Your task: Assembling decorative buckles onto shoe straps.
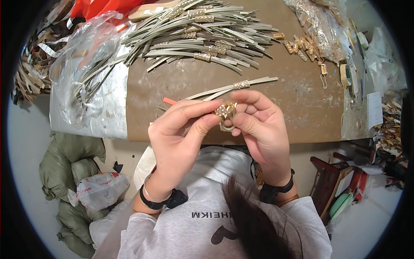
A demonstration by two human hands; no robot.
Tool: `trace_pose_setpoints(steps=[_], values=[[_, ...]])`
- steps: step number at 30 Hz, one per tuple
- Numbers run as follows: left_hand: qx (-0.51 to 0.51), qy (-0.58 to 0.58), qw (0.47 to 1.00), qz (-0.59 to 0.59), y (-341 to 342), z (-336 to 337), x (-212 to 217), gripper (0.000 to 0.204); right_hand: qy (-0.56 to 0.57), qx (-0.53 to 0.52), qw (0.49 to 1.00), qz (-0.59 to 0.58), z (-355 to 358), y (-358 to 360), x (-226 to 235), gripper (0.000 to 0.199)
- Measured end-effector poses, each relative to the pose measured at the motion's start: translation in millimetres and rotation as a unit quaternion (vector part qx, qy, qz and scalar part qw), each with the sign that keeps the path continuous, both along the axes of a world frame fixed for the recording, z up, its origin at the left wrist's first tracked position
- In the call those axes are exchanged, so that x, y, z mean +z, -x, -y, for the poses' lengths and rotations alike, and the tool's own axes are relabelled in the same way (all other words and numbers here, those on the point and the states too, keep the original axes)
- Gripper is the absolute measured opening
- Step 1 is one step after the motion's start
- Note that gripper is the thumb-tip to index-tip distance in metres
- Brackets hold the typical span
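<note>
On the brown table [276,82], at its far side, lies the largest heap: grey straps [202,32], several already carrying gold buckles, which reads as the finished share. One more finished strap [235,87] lies alone nearer the table's front edge, its buckle fitted at the middle. At the table's far right a clear bag [317,19] and a scatter of loose buckles [302,45] beside it suggest plenty is left to do. At the table's left a crumpled clear plastic sheet [82,52] covers more straps.

Just in front of the table's front edge both hands meet over a looped strap [227,126] with a gold buckle [225,109]. The left hand [177,138] pinches the buckle between thumb and forefinger; the right hand [263,125] grips buckle and loop from the other side, so this piece looks midway through fitting.

Below the table's left end, on the floor, sit green sacks [64,164] and a white plastic bag [98,188] with red print. At the table's right edge hangs a white paper slip [374,110], its marks too small to tell
</note>
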State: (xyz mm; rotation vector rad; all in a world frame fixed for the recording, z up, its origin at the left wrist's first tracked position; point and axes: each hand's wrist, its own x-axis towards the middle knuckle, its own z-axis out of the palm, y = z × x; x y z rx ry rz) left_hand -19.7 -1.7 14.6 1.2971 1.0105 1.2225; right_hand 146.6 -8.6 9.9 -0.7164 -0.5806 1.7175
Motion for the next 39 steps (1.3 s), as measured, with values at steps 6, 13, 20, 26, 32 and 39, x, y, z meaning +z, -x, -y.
trace_pose_setpoints(steps=[6,13,20,26,32,39], values=[[0.036,-0.013,0.998,0.048,-6.2,-2.8,-1.7,0.02,0.018,-0.036,0.998,-0.038,1.4,10.1,-5.2,0.024],[0.043,-0.035,0.998,0.027,-3.6,-3.2,-8.8,0.019,0.005,-0.017,1.0,-0.021,0.2,11.6,-7.3,0.019],[0.039,-0.068,0.997,0.028,2.4,-2.4,-17.4,0.019,0.087,0.076,0.988,-0.101,-6.2,9.9,-6.1,0.014],[0.032,-0.055,0.997,0.04,0.4,-4.1,-12.9,0.018,0.004,0.051,0.997,-0.063,-7.4,14.2,-8.2,0.01],[0.023,-0.063,0.997,0.036,2.1,-5.3,-15.0,0.018,-0.031,0.036,0.997,-0.06,-8.9,16.7,-15.7,0.01],[0.025,-0.114,0.993,-0.026,2.7,-6.6,-8.2,0.017,-0.016,0.045,0.993,-0.105,-9.4,14.6,-16.7,0.01]])
